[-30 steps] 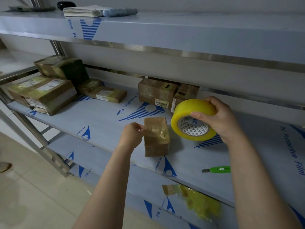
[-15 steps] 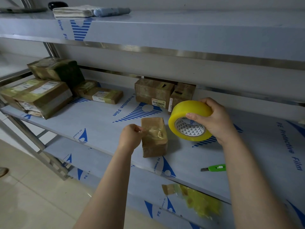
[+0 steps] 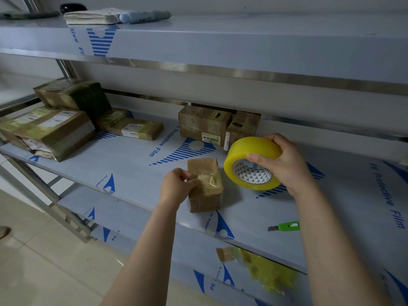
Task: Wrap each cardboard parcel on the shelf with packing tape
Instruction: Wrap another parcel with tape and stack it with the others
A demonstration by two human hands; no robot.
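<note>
The steel shelf (image 3: pixel 136 164) lies under both hands. Well to the left of the left hand (image 3: pixel 174 188) sits a heap of taped parcels (image 3: pixel 55 129). Beyond the hands, at the back, stand two more cardboard boxes (image 3: pixel 205 122). The small cardboard parcel (image 3: pixel 207 195) stands upright between the hands, touching the left one, with glossy tape on its top.

Over the last second almost nothing has shifted, so this wrap seems barely begun. The right hand (image 3: pixel 284 162) holds the packing tape roll (image 3: pixel 249 151) just right of the parcel, fingers curled round the rim and thumb across the near face. The left hand pinches at the parcel's upper left edge. A green utility knife (image 3: pixel 287 226) lies beside the right forearm.
</note>
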